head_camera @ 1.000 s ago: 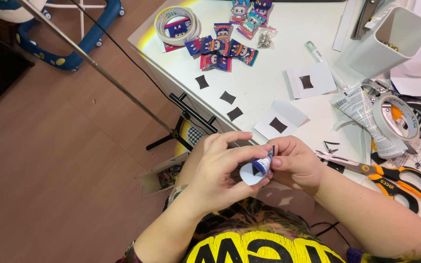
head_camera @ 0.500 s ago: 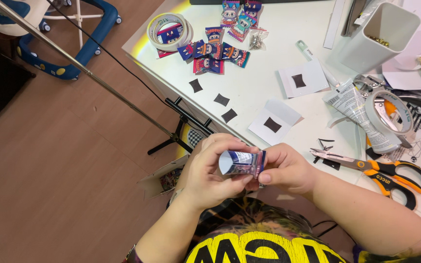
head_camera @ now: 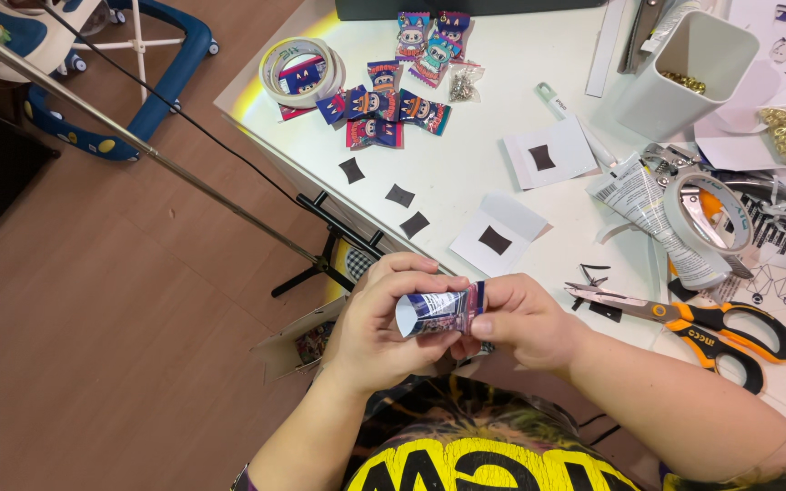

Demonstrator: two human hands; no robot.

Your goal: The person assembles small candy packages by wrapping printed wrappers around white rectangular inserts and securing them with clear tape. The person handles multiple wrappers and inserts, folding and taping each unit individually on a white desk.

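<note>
A: Printed paper, blue and purple, is rolled into a small packet (head_camera: 438,312) held just off the desk (head_camera: 466,164) edge, at 6 o'clock from the cut pieces. How is it gripped?

B: Left hand (head_camera: 377,320) wraps it from the 9 o'clock side, fingers curled closed around the open, rounded end. Right hand (head_camera: 522,320) pinches the other end, thumb and forefinger pressed shut on the flat edge.

A: What appears finished?

B: At 12 o'clock, a cluster of similar colourful packets (head_camera: 386,107) lies flat beside a roll of tape (head_camera: 300,69); judged from that, several are already made. Three dark squares (head_camera: 399,195) lie loose at mid-desk, and two more sit on white paper slips (head_camera: 498,233).

A: And what remains?

B: The held packet looks unsealed at its rounded end, so it is probably mid-forming. The loose squares suggest further pieces are waiting.

A: Tools?

B: Orange-handled scissors (head_camera: 693,320) lie at 3 o'clock of the hands, blades closed, near a second tape roll (head_camera: 708,214) and a white bin (head_camera: 684,73) at 1 o'clock.
</note>
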